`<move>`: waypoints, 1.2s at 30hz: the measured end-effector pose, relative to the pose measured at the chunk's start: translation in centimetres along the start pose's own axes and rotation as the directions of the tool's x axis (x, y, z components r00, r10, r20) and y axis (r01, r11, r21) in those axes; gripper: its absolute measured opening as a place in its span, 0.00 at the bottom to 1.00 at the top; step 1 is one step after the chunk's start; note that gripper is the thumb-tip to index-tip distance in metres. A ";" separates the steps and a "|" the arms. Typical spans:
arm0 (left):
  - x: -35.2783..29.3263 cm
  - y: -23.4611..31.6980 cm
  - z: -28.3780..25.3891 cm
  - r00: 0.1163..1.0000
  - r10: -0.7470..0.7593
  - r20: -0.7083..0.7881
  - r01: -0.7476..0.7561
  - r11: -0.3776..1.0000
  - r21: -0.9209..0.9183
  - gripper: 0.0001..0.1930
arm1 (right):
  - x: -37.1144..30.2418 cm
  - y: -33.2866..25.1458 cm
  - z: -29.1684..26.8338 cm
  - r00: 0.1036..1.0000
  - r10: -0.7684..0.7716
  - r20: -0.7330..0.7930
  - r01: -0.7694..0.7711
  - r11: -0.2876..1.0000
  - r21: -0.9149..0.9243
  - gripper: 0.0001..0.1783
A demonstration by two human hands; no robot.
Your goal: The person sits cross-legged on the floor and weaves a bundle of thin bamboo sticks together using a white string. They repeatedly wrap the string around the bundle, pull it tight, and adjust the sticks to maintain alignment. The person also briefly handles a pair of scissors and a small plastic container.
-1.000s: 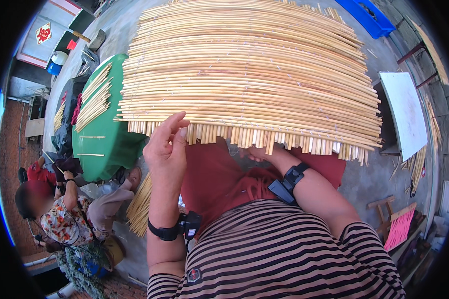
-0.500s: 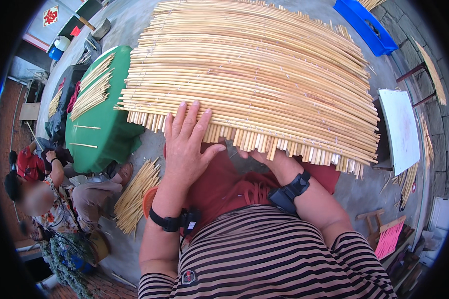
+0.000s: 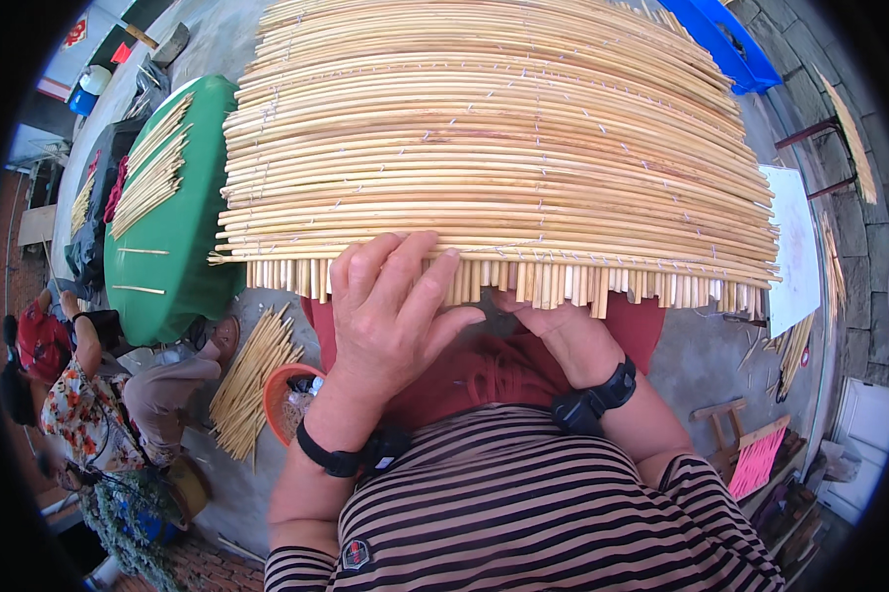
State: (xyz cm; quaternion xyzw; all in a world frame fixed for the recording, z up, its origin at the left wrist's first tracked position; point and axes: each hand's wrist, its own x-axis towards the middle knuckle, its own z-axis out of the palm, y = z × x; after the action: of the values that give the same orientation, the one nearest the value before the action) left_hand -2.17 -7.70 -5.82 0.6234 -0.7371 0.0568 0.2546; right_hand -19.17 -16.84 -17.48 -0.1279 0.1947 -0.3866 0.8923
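A wide mat of straw-coloured reed stalks, stitched with white thread, spreads before me. Stalk ends of a lower layer jut out in a row along its near edge. On that edge rests my left hand, its fingers slightly bent on the top stalks and its thumb held apart. My right hand reaches up from below the near edge, right of the middle. The mat hides most of its fingers, so what they hold does not show.
To the left, a green-covered table bears bundles of reeds. More reeds lie on the floor beside an orange bowl. A co-worker sits at far left. A white board and a blue crate are at right.
The mat appears closer and more level. My left hand's fingers, stretched flat before, are now more bent at the edge. My right hand stays under the edge. More of the orange bowl shows.
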 end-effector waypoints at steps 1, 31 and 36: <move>0.4 0.2 -0.1 1.000 0.022 0.016 -0.022 0.999 0.038 0.31 | -0.5 -1.0 -0.3 1.000 -0.005 0.009 0.005 0.998 -0.055 0.20; -0.3 -0.7 2.5 0.999 0.029 0.029 -0.033 0.988 0.153 0.32 | -0.9 0.2 -1.8 0.988 0.143 0.059 -0.141 0.989 -0.034 0.14; -2.4 0.1 0.7 0.976 0.214 -0.037 -0.214 0.977 -0.007 0.23 | -2.7 0.2 2.2 0.949 0.165 -0.268 -0.220 0.957 -0.187 0.14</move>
State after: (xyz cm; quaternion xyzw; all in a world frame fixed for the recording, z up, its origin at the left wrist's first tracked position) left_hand -2.29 -5.84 -7.43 0.5379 -0.7955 0.0910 0.2639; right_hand -19.77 -14.56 -14.88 -0.1540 0.3577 -0.2869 0.8752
